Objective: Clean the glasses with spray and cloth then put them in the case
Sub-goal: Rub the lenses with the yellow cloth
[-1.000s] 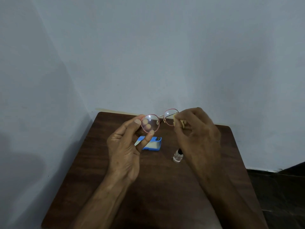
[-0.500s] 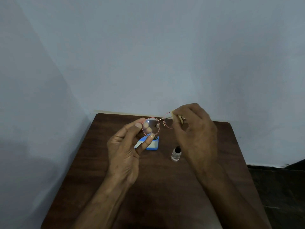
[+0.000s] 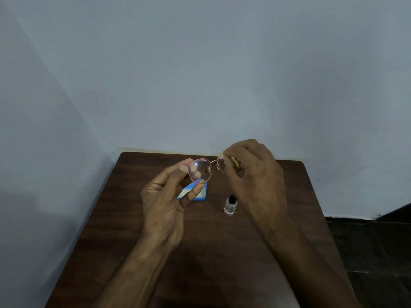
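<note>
Seen from the head camera, a person holds a pair of red-rimmed glasses [image 3: 201, 170] above a dark wooden table [image 3: 222, 252]. The left hand [image 3: 165, 207] pinches one lens rim between thumb and fingers, while the right hand [image 3: 253, 174] presses a yellowish cloth [image 3: 236, 161] to the other lens. A blue case [image 3: 201, 193] and small spray bottle [image 3: 230, 205] sit on the table beneath.

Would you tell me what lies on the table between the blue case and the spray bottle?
Nothing: in the head view, only bare dark wood of the table shows between the blue case and the spray bottle. The glasses are held above.
</note>
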Motion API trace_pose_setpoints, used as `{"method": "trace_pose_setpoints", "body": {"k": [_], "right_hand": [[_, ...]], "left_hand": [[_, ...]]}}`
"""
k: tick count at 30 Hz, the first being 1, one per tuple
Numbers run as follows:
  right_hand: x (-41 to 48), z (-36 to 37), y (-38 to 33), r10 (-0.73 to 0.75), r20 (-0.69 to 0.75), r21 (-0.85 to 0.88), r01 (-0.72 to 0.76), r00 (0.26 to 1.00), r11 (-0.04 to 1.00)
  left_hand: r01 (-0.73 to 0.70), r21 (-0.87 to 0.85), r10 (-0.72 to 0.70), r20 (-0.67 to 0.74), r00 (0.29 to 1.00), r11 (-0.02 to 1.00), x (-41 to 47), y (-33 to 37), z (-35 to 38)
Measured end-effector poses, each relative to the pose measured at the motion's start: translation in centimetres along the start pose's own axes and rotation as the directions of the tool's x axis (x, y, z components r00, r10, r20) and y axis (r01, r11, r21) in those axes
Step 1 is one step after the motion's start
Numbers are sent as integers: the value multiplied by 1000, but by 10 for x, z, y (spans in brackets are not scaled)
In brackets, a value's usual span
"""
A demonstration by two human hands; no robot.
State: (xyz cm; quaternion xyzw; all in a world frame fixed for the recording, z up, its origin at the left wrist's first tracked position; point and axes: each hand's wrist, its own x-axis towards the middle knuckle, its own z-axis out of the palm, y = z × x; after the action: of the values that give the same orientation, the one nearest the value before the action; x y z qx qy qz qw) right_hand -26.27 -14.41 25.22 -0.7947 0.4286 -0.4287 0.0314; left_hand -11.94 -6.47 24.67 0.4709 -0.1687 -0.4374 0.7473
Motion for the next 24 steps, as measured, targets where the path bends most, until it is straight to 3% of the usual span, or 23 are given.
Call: {"method": "trace_pose_setpoints", "body": {"k": [2,7,10,14,18,22,24], "right_hand": [[4,-2,6,77,-48,0,-77,996,997],[-8,2,0,-45,45,28,44,998,999],[-7,1,13,32,-32,55,-30,999,998],[-15,4,7,-51,37,61,49,998,997],[-9,2,15,65,-44,73,-62,997,995],[-11,5,5,-19,13,59,18,1000,998],[-7,4,8,29,-30,34,-28,999,999]], "left_hand": [[6,3,-6,-1,1000,1000,-1,-3,2],[1,-9,-1,-27,1000,1000,4,-4,3],[16,-30,-16,-24,1000,999,4,-3,5],[10,-44,-12,-40,999,999,5,-2,4],[17,-51,-19,-41,999,999,6,-1,3],[13,-53,-15,-39,999,999,7,-1,1],[22,-60,-24,-34,999,998,5,1,1]]}}
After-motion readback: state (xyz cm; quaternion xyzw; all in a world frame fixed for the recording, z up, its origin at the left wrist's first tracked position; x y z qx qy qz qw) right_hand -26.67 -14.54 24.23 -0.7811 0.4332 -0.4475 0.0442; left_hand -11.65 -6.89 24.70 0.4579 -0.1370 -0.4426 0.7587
